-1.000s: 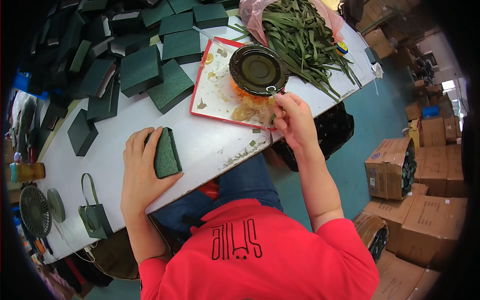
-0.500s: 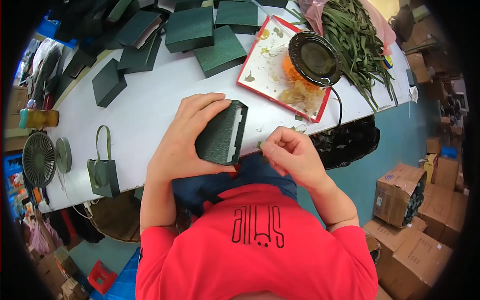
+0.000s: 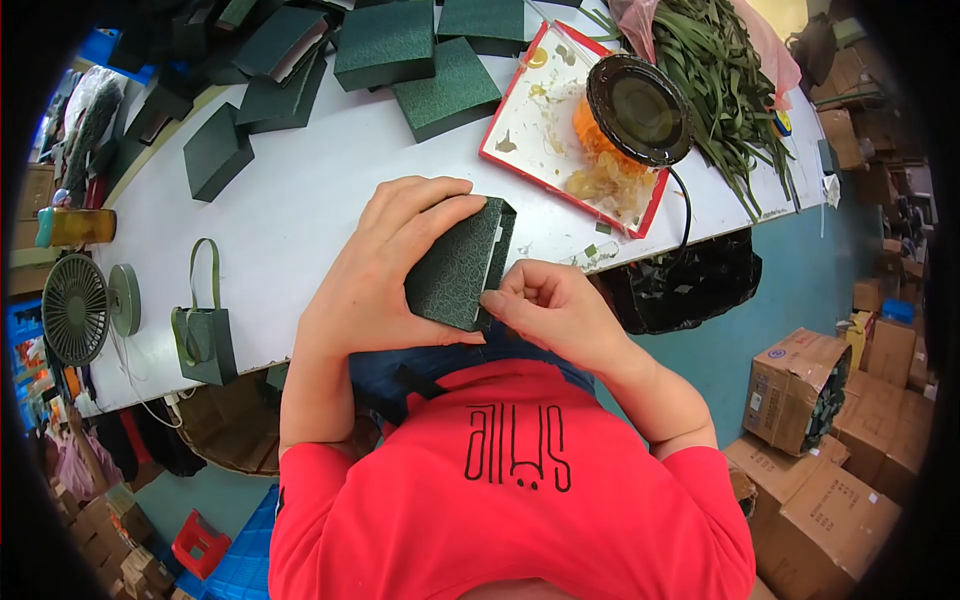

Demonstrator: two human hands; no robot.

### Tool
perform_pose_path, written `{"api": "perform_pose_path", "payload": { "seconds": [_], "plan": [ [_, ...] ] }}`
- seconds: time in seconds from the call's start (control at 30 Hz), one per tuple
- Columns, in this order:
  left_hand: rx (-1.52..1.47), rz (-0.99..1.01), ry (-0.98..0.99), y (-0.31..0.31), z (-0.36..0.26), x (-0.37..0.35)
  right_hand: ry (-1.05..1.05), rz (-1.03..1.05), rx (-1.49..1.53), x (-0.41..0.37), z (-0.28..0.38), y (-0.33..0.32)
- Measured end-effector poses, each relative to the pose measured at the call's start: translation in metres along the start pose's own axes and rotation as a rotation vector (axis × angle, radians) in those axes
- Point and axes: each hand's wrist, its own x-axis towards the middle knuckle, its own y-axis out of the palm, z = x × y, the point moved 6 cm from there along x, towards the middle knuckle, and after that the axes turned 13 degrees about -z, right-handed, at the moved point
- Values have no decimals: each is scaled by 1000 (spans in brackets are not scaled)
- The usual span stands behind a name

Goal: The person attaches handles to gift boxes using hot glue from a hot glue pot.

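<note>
A dark green textured box (image 3: 452, 262) is held above the table's near edge by my left hand (image 3: 385, 265), its fingers over the far end and thumb along the near end. The box's narrow open side, with a pale inner edge, faces right. My right hand (image 3: 560, 310) is closed in a pinch, fingertips against the near end of that open side. What lies between those fingertips is hidden. To the left stands a small green bag (image 3: 207, 345) with a ribbon handle.
Several green boxes (image 3: 385, 45) lie across the back. A red-rimmed tray (image 3: 520, 130) holds an orange glue pot with a black round top (image 3: 640, 108) and cord. Green ribbons (image 3: 715, 90) heap at the back right. A small fan (image 3: 77, 310) stands left; cartons (image 3: 800, 390) stack right.
My right hand has moved left to the open side of the box; the small green piece seen at its fingertips is now hidden. The box has shifted slightly right with my left hand.
</note>
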Motion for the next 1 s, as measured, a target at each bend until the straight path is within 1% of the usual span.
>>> {"api": "perform_pose_path", "payload": {
  "seconds": [0.07, 0.17, 0.27, 0.33, 0.37, 0.47, 0.53, 0.6, 0.67, 0.77, 0.83, 0.87, 0.97, 1.0],
  "plan": [
    [26, 11, 8, 0, -2, 0, -13, -15, -45, 2, -2, 0],
    [88, 38, 32, 1, -6, -1, -19, 24, -120, 5, -9, 1],
    [130, 46, 45, 5, -10, -3, -101, 12, -171, 8, -12, 0],
    [129, 30, 33, 8, -10, -5, -78, 30, -181, 9, -11, -1],
    [141, 6, 24, 7, -8, -5, -65, 39, -184, 9, -11, -2],
    [156, -59, 3, 1, -5, -4, -158, -29, -62, 5, 9, -6],
    [135, -89, -5, -3, -3, -4, -223, -256, 22, 1, 16, -25],
    [143, -94, -12, -5, -2, -4, -337, -417, 43, -8, 20, -36],
    [145, -118, -11, -6, -1, -2, -506, -509, -4, -20, 23, -40],
    [148, -172, -1, -9, -2, -1, -380, -212, 138, -26, 6, -21],
    [152, -197, 10, -8, -4, 0, -109, -75, -24, -26, -16, -12],
    [140, -202, 19, -7, -6, 1, -32, 32, -184, -22, -21, -9],
    [113, -207, 44, -3, -10, 2, 110, 56, 51, -16, -26, -1],
    [109, -196, 47, -2, -11, 2, 48, 39, 130, -17, -23, 0]
  ]
}}
